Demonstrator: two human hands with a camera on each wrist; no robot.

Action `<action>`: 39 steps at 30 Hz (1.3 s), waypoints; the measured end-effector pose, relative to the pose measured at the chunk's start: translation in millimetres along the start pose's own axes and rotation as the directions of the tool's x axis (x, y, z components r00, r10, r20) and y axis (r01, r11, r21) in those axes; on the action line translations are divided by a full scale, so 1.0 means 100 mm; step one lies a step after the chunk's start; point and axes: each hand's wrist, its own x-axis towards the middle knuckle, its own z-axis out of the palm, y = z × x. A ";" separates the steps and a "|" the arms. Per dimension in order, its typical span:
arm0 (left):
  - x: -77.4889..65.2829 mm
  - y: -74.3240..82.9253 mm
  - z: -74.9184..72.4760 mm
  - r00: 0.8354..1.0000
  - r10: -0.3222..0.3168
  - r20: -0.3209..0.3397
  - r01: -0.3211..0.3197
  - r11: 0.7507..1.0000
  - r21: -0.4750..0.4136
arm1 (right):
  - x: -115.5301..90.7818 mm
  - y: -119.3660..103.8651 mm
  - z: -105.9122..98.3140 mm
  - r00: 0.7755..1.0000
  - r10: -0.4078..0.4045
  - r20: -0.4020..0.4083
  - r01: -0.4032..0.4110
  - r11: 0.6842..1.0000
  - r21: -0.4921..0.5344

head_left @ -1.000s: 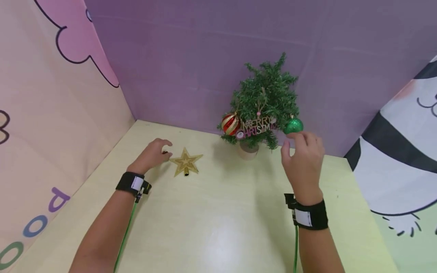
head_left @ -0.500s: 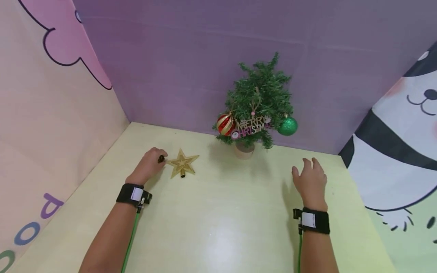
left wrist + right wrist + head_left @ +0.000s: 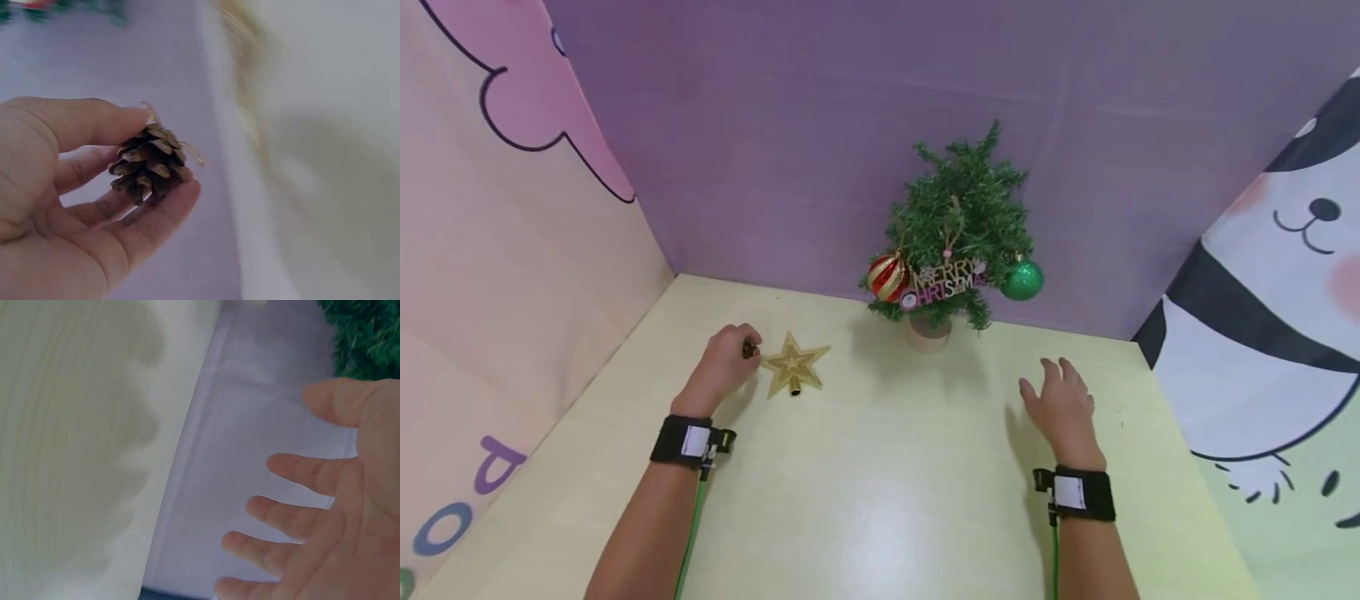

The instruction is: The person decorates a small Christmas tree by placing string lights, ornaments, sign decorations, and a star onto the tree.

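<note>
A small brown pine cone point(image 3: 153, 161) with a thin gold loop is pinched between thumb and fingers of my left hand point(image 3: 724, 367), at the left of the table. Just right of that hand a gold star point(image 3: 793, 365) lies on the table. My right hand point(image 3: 1063, 412) hovers over the right side, fingers spread, holding nothing. At the back a small Christmas tree point(image 3: 958, 221) stands in a pale pot point(image 3: 928, 335). On it hang a red and gold striped ball point(image 3: 888, 277), a Merry Christmas sign point(image 3: 946, 282) and a green glitter ball point(image 3: 1022, 278).
The pale table point(image 3: 865, 467) ends at a purple backdrop point(image 3: 790, 150) close behind the tree. Cartoon-printed panels stand at the left and right, one with a panda point(image 3: 1277, 333). A green cable point(image 3: 694, 525) runs from each wristband.
My right hand has come away from the green ball, back toward the front of the table. My left hand now pinches the pine cone. The whole head view has shifted slightly.
</note>
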 end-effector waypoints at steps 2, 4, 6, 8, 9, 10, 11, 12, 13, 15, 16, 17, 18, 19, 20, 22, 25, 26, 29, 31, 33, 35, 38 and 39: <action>-0.02 0.26 0.05 0.999 0.043 -0.023 -0.045 0.993 -0.107 | -0.01 -0.08 0.01 0.999 -0.038 0.020 0.038 0.999 0.011; -0.03 0.53 0.10 0.996 0.086 -0.021 -0.089 0.969 -0.231 | -0.01 -0.16 0.01 0.996 -0.075 0.041 0.074 0.997 0.037; -0.02 0.76 0.17 0.992 0.126 0.007 -0.115 0.924 -0.366 | 0.00 -0.23 0.02 0.993 -0.107 0.053 0.104 0.993 0.052; -0.01 0.93 0.25 0.986 0.161 0.036 -0.125 0.871 -0.476 | 0.01 -0.32 0.03 0.989 -0.131 0.063 0.126 0.989 0.071; -0.01 1.01 0.29 0.984 0.172 0.049 -0.122 0.847 -0.518 | 0.01 -0.37 0.03 0.987 -0.143 0.067 0.137 0.987 0.086; -0.01 1.07 0.32 0.981 0.182 0.063 -0.117 0.824 -0.555 | 0.00 -0.41 0.04 0.985 -0.158 0.068 0.151 0.984 0.098; -0.01 1.13 0.36 0.979 0.190 0.076 -0.110 0.802 -0.587 | 0.00 -0.45 0.04 0.982 -0.175 0.068 0.167 0.980 0.112; 0.00 1.19 0.40 0.977 0.195 0.092 -0.100 0.787 -0.609 | 0.00 -0.49 0.04 0.979 -0.194 0.067 0.184 0.974 0.134; 0.00 1.24 0.44 0.975 0.196 0.104 -0.089 0.775 -0.625 | -0.01 -0.54 0.04 0.974 -0.216 0.065 0.204 0.966 0.160; -0.01 1.35 0.51 0.972 0.190 0.140 -0.054 0.756 -0.653 | -0.03 -0.63 0.04 0.964 -0.259 0.066 0.235 0.940 0.246; -0.01 1.39 0.56 0.970 0.187 0.156 -0.036 0.745 -0.666 | -0.05 -0.68 0.04 0.959 -0.276 0.071 0.242 0.920 0.307; -0.01 1.44 0.60 0.967 0.186 0.173 -0.019 0.730 -0.683 | -0.06 -0.74 0.05 0.954 -0.290 0.077 0.242 0.895 0.375; -0.02 1.48 0.64 0.964 0.187 0.187 -0.002 0.714 -0.700 | -0.07 -0.79 0.06 0.949 -0.303 0.081 0.241 0.869 0.433; -0.02 1.52 0.68 0.961 0.191 0.199 0.011 0.696 -0.718 | -0.08 -0.85 0.07 0.946 -0.312 0.088 0.231 0.838 0.494; -0.03 1.55 0.72 0.958 0.196 0.209 0.022 0.679 -0.734 | -0.09 -0.90 0.10 0.944 -0.317 0.094 0.216 0.807 0.550; -0.05 1.60 0.80 0.952 0.201 0.229 0.046 0.647 -0.761 | -0.10 -0.99 0.14 0.944 -0.307 0.118 0.160 0.743 0.650; -0.07 1.64 0.89 0.948 0.201 0.248 0.071 0.625 -0.777 | -0.11 -1.08 0.21 0.950 -0.275 0.145 0.090 0.689 0.719; -0.08 1.65 0.92 0.947 0.199 0.252 0.075 0.625 -0.777 | -0.12 -1.09 0.22 0.953 -0.263 0.152 0.069 0.676 0.734; -0.10 1.66 0.98 0.945 0.198 0.258 0.080 0.627 -0.775 | -0.13 -1.12 0.24 0.960 -0.236 0.154 0.042 0.662 0.748; -0.10 1.66 1.01 0.945 0.203 0.258 0.071 0.641 -0.764 | -0.13 -1.12 0.24 0.963 -0.232 0.140 0.048 0.655 0.754; -0.10 1.65 1.05 0.942 0.211 0.261 0.057 0.666 -0.744 | -0.14 -1.12 0.23 0.966 -0.227 0.120 0.056 0.644 0.763; -0.10 1.66 1.09 0.938 0.218 0.271 0.045 0.696 -0.717 | -0.16 -1.13 0.21 0.969 -0.229 0.098 0.072 0.635 0.769; -0.11 1.68 1.14 0.930 0.233 0.285 0.032 0.720 -0.693 | -0.19 -1.16 0.21 0.966 -0.252 0.052 0.125 0.635 0.762; -0.12 1.69 1.15 0.929 0.238 0.285 0.025 0.726 -0.687 | -0.21 -1.18 0.21 0.964 -0.265 0.036 0.148 0.640 0.754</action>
